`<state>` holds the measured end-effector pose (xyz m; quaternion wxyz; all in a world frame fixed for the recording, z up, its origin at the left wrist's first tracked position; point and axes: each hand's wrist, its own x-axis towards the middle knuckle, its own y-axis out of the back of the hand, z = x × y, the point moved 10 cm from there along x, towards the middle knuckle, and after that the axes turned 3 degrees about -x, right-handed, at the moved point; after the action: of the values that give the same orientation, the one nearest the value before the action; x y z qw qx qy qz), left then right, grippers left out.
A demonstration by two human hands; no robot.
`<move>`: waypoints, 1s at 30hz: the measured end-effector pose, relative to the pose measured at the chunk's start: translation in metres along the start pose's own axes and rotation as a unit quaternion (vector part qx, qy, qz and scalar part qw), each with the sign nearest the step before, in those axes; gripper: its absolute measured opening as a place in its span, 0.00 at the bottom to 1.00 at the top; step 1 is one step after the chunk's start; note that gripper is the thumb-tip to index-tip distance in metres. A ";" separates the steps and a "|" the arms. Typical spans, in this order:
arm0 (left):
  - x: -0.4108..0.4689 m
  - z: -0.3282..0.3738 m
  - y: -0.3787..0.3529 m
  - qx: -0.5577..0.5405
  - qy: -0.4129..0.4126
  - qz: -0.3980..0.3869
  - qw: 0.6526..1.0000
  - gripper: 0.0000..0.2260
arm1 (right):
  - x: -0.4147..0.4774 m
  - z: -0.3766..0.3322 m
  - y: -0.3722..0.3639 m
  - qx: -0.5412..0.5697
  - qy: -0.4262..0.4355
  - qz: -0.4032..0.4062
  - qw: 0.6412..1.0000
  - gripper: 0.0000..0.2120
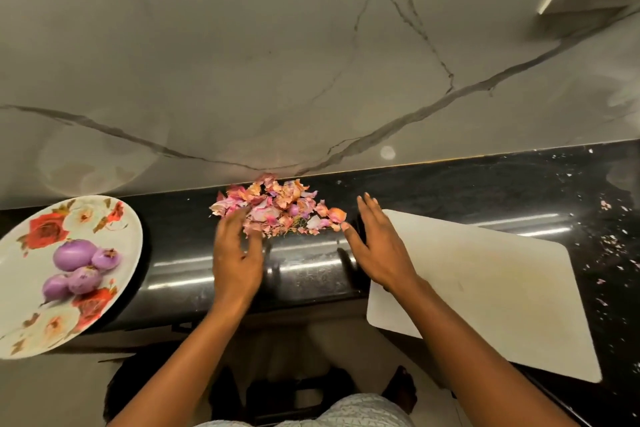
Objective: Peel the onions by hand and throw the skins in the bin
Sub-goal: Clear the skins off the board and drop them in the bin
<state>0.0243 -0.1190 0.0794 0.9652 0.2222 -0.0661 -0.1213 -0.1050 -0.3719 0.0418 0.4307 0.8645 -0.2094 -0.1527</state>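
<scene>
Place: a home kitchen.
Worktop: glossy black speckled stone counter (450,184) beneath the left hand (237,260) and the right hand (381,253).
Wall: pale marble-look backsplash with grey veins (242,62), beyond the fingertips.
Board: white rectangular plastic chopping board (485,288), just right of the right hand.
Plate: round white plate with a red flower print (86,211), left of the left hand, holding peeled purple onions (72,255).
Scraps: heap of pink and orange papery onion skins (277,204) between both hands' fingertips.

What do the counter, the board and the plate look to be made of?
Counter: polished black stone, probably granite; it is speckled and mirrors the lights.
Board: likely matte white plastic; dull, faintly stained, thin, rounded corners.
Plate: glossy with printed flowers; ceramic or melamine, cannot tell.
</scene>
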 end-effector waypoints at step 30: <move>0.105 -0.089 0.030 0.098 -0.023 -0.026 0.995 0.31 | 0.071 -0.085 -0.070 0.151 -0.002 0.097 0.984 0.24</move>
<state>0.1475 -0.0839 0.0210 0.9334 0.3147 -0.0938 -0.1445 0.0100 -0.3112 0.0287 0.3079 0.8948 -0.3135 -0.0788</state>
